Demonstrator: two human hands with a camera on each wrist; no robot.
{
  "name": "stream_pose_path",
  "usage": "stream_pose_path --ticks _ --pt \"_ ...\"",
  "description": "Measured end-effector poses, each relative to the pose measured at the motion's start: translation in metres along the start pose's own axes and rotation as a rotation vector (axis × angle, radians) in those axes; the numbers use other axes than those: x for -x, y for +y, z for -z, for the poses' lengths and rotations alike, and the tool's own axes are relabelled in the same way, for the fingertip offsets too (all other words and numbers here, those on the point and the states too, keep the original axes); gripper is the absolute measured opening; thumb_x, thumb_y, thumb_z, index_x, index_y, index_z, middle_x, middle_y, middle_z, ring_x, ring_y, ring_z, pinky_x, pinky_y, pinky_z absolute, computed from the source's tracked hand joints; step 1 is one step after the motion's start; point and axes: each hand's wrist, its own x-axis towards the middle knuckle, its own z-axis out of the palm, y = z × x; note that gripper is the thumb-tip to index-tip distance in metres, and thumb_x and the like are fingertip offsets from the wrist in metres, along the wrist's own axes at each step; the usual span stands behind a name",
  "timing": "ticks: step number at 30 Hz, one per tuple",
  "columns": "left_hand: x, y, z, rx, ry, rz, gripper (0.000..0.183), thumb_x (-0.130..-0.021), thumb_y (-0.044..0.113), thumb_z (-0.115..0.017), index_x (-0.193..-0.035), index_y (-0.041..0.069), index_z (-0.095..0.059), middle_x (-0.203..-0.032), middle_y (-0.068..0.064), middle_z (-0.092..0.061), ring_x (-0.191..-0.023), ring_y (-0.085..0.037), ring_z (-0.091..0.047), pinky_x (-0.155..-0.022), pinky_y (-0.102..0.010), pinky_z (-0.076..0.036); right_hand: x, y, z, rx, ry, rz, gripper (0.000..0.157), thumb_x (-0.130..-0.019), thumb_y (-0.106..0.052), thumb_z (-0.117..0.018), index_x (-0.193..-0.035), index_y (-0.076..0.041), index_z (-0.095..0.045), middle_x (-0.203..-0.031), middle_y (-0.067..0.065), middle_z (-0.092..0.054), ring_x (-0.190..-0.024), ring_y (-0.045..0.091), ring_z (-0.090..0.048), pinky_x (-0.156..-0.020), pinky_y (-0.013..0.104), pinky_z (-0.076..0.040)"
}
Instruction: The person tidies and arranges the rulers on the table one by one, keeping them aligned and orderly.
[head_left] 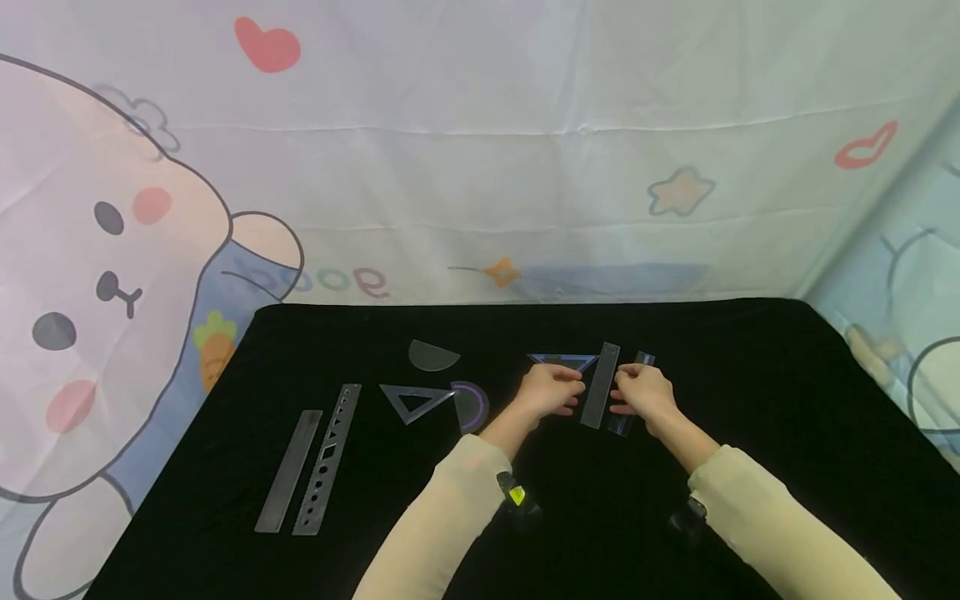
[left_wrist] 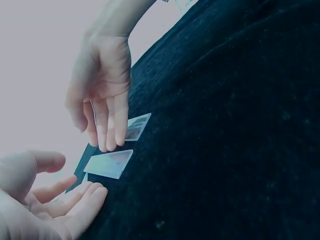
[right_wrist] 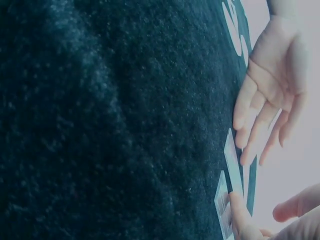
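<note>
A clear plain ruler (head_left: pixel 600 387) lies on the black cloth between my two hands. My left hand (head_left: pixel 549 390) is just left of it, fingers loosely bent and extended, holding nothing; a clear triangle set square (head_left: pixel 579 359) lies beyond that hand. On the other side, my right hand (head_left: pixel 647 392) hovers over a second ruler (head_left: pixel 622 426) with blue markings and partly hides it. The left wrist view shows both palms facing the plain ruler (left_wrist: pixel 109 165), thumbs apart from the fingers. Seen from the right wrist, the fingertips (right_wrist: pixel 235 200) of my right hand overlap the rulers.
Farther left are a clear half-round piece (head_left: pixel 432 357), another triangle set square (head_left: pixel 414 403) and a protractor with a purple arc (head_left: pixel 471 406), the last two overlapping. A plain long ruler (head_left: pixel 288 472) and a stencil ruler with cut-out shapes (head_left: pixel 327 460) lie at the left.
</note>
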Motion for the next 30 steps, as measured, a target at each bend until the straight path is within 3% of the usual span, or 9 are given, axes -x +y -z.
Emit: stream_pose_path --ticks 11,30 --pt "0.000 0.004 -0.015 0.002 -0.003 0.038 0.024 -0.086 0.013 -0.063 -0.108 0.004 -0.064 -0.092 -0.010 -0.067 -0.082 -0.022 -0.066 -0.065 -0.031 -0.058 0.005 0.001 -0.005 -0.047 -0.015 -0.009 0.047 -0.097 -0.014 -0.032 -0.138 0.008 -0.029 -0.133 0.030 -0.039 -0.115 0.039 -0.051 -0.078 0.033 -0.056" --pt "0.000 0.005 -0.018 0.053 0.039 0.058 0.020 -0.086 0.011 -0.063 -0.104 0.004 -0.066 -0.086 -0.009 -0.066 -0.078 -0.022 -0.066 -0.064 -0.033 -0.058 0.003 0.000 -0.002 -0.125 -0.038 -0.050 0.048 -0.097 -0.012 -0.038 -0.139 0.007 -0.028 -0.130 0.028 -0.042 -0.116 0.039 -0.050 -0.078 0.032 -0.055"
